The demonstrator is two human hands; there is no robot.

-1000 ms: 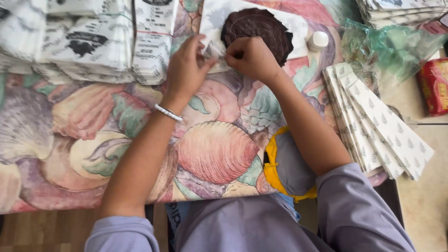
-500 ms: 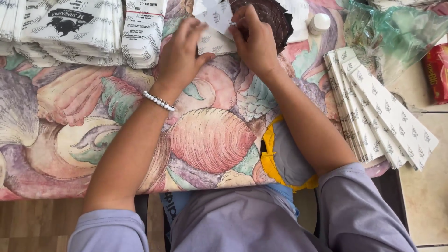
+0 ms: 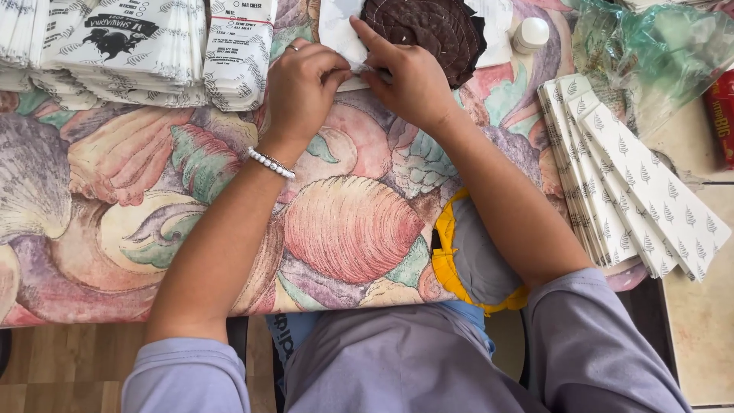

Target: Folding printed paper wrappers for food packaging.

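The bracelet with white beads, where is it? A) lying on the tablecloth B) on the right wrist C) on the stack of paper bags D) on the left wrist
D: the white bead bracelet circles the wrist just below the left hand; the right wrist is bare.

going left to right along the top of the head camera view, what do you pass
Printed bag stacks → left hand → right hand on the white paper → small white bottle → green plastic bag → red packet.
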